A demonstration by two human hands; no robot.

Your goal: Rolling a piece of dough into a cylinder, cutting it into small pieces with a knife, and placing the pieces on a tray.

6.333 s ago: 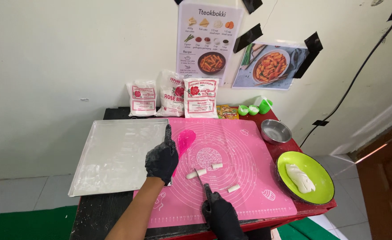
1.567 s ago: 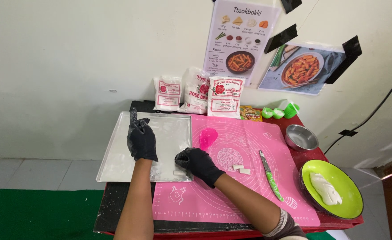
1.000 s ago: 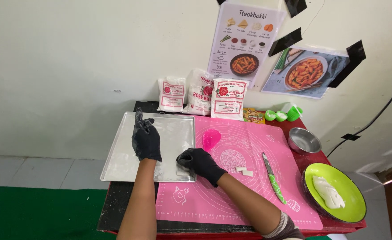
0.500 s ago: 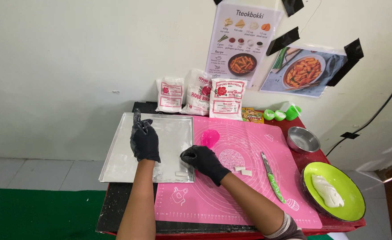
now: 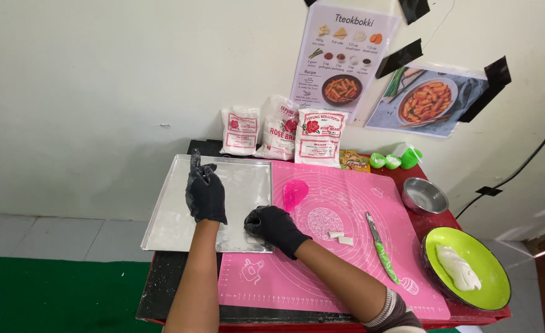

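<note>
My left hand (image 5: 205, 192), in a black glove, rests on the floured metal tray (image 5: 174, 216) with its index finger stretched toward the wall. My right hand (image 5: 274, 224), also gloved, sits at the tray's front right corner with its fingers curled downward; whether something is inside them is hidden. Two small white dough pieces (image 5: 340, 237) lie on the pink silicone mat (image 5: 346, 197) just right of that hand. A green-handled knife (image 5: 380, 250) lies on the mat further right, untouched.
A green plate (image 5: 495, 271) with a lump of white dough (image 5: 457, 268) stands at the right edge. Behind it is a metal bowl (image 5: 425, 196). Three flour bags (image 5: 317, 137) and small green cups (image 5: 393, 160) line the wall. A pink scraper (image 5: 294, 192) lies on the mat.
Six seconds ago my right hand was cutting dough on the mat with the knife; now the knife lies there and that hand is at the tray. Over the last second both hands barely shifted.
</note>
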